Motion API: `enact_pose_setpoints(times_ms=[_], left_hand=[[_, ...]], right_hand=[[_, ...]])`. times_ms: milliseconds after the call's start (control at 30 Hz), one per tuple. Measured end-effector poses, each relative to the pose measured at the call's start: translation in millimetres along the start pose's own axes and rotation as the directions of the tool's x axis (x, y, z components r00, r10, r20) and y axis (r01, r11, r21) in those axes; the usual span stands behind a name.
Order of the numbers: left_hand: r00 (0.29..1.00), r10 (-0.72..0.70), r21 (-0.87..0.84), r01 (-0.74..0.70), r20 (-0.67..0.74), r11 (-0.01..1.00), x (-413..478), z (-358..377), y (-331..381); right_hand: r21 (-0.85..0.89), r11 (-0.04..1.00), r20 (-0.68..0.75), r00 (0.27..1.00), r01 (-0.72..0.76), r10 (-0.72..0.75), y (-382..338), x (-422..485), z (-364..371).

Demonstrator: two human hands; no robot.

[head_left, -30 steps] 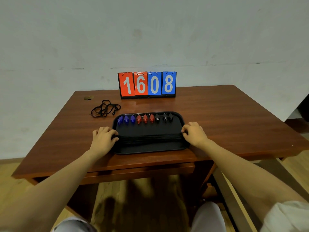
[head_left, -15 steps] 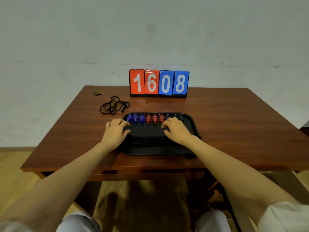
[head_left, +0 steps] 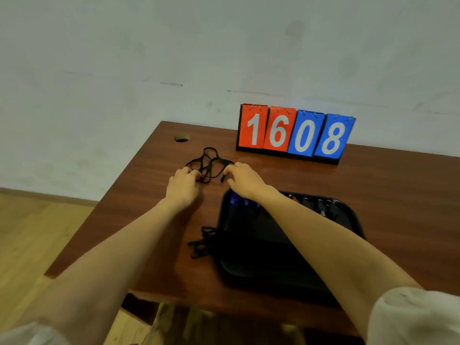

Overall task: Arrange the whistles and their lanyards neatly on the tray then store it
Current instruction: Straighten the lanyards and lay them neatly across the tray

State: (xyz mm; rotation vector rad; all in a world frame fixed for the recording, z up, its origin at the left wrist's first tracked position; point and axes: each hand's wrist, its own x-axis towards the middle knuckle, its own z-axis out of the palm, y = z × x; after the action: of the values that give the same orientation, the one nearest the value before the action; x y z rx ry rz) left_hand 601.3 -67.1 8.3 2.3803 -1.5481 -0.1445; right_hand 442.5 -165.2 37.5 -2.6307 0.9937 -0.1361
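Note:
A black tray (head_left: 348,215) lies on the wooden table (head_left: 385,185), with blue whistles (head_left: 235,199) at its far left and black whistles (head_left: 323,206) at its far right; my right forearm hides the ones between. Lanyard loops (head_left: 199,244) spill over the tray's left edge. A loose tangle of black lanyard (head_left: 210,160) lies beyond the tray to the left. My left hand (head_left: 181,186) pinches its near left part. My right hand (head_left: 245,179) pinches its right end.
A flip scoreboard (head_left: 295,133) reading 1608 stands at the back of the table against the wall. A round cable hole (head_left: 182,138) sits in the table's far left corner. Wooden floor shows to the left.
Both hands have left the tray and reached forward-left to the loose lanyard tangle, taking hold of it. The view has swung left, so the tray now sits to the right.

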Motion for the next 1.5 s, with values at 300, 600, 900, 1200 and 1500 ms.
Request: enact_pose_setpoints(times_ms=[300,600,900,1200,1500], left_hand=[[0.991,-0.082,0.025,0.085,-0.107,0.996,26,28,-35],[0.977,-0.095,-0.162,0.064,-0.190,0.985,9,12,-32],[0.927,0.112,-0.339,-0.241,-0.359,0.909,8,-50,29],[0.982,0.050,-0.511,-0.138,-0.181,0.849,-13,-74,68],[0.972,0.079,-0.614,-0.201,-0.220,0.763,-7,-84,109]], right_hand=[[-0.111,0.994,0.101,0.995,0.019,-0.008,-14,64,40],[-0.190,0.959,-0.067,0.978,-0.208,0.198,9,43,29],[0.314,0.945,-0.110,0.992,0.093,-0.061,-33,17,-31],[0.388,0.913,-0.232,0.972,0.126,-0.036,-31,-13,-86],[0.556,0.805,-0.316,0.948,0.209,-0.028,-20,-41,-142]])
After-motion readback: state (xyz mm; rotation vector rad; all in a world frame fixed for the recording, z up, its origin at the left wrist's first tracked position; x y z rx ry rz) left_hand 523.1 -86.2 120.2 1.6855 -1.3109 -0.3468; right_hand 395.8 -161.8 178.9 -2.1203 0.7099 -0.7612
